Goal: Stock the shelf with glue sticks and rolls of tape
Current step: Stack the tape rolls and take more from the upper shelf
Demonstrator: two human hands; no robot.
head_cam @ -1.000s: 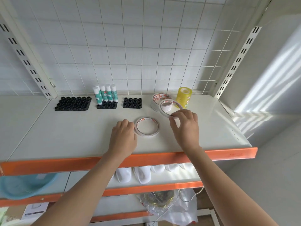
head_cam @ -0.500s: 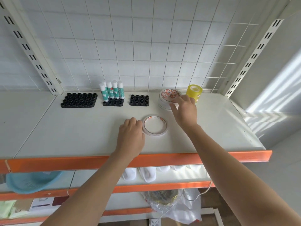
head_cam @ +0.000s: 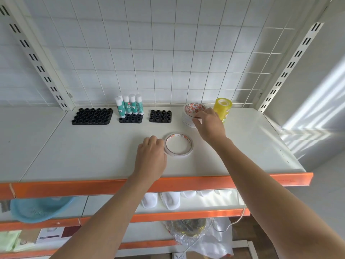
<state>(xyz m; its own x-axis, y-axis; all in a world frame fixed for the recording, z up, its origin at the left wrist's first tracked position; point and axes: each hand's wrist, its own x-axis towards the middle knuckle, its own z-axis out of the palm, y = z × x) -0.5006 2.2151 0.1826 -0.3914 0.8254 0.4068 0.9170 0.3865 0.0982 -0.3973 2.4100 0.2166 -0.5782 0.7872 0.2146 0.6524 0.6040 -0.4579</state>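
We are seeing four glue sticks (head_cam: 129, 107) with white caps and teal labels standing upright in a small black holder at the back of the white shelf (head_cam: 93, 156). A flat roll of white tape (head_cam: 178, 147) with a red-printed core is lying near the shelf's front. Farther back, a stack of similar tape rolls (head_cam: 190, 114) is sitting just beside an upright yellow tape roll (head_cam: 222, 109).
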